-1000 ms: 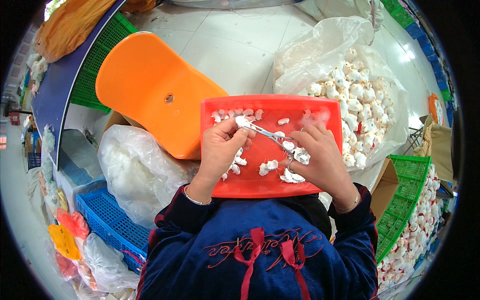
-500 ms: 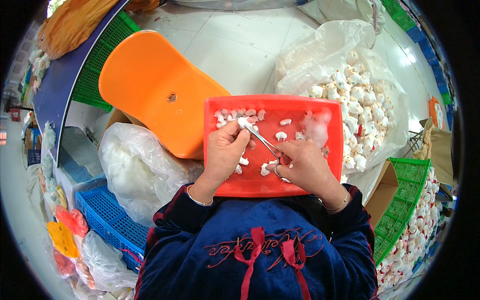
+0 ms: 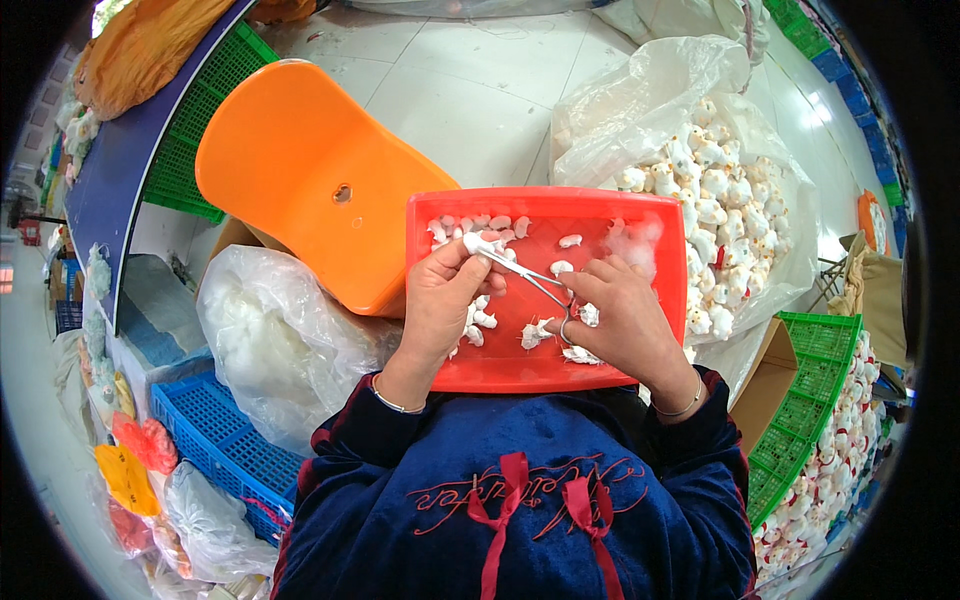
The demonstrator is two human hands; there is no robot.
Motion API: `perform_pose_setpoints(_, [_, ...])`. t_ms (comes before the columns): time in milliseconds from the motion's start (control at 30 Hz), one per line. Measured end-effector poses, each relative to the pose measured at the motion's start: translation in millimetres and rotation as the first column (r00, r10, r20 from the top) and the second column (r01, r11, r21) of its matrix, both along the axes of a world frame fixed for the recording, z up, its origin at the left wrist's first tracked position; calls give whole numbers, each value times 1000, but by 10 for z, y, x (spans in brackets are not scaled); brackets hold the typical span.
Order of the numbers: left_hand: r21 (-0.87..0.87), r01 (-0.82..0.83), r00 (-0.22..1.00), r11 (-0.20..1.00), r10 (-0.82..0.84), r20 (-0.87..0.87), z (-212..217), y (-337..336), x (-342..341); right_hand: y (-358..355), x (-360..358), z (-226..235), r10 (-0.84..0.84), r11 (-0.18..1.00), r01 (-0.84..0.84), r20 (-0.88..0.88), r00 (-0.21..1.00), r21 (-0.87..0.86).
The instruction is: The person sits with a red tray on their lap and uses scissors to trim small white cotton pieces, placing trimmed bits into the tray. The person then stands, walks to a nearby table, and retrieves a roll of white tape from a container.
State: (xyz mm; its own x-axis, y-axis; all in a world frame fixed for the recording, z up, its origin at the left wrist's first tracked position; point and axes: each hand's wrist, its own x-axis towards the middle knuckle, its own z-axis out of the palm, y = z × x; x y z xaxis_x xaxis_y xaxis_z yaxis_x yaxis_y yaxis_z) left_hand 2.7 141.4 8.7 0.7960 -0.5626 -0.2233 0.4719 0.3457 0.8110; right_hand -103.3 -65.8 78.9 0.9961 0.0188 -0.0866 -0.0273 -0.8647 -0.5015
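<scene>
Gripped in the right hand (image 3: 620, 320), forceps (image 3: 520, 272) reached a small white piece pinched by the left hand (image 3: 440, 305) over the red tray (image 3: 545, 200), which caught loose bits.

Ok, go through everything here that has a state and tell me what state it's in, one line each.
left hand: pinching a small white piece at the forceps tip
right hand: gripping the forceps handles
metal forceps: tip closed on the piece
red tray: on the lap, white pieces scattered inside
clear bag of white toys: open
green crate: partly filled
</scene>
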Motion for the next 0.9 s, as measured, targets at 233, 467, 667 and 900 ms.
perform_pose_setpoints(233, [144, -48, 996, 988, 37, 76, 75, -42, -30, 38, -12, 50, -25, 988, 34, -64, 998, 147])
perform_pose_setpoints(467, [175, -57, 980, 983, 22, 197, 51, -128, -104, 228, 26, 60, -53, 928, 130, -222, 974, 348])
perform_pose_setpoints(667, [314, 129, 968, 940, -188, 164, 119, 67, 125, 57, -37, -53, -76, 993, 73, 37, 996, 92])
perform_pose_setpoints(900, [315, 111, 985, 943, -146, 90, 151, 59, 135, -2, -86, -34, -29, 997, 33, 54, 998, -73])
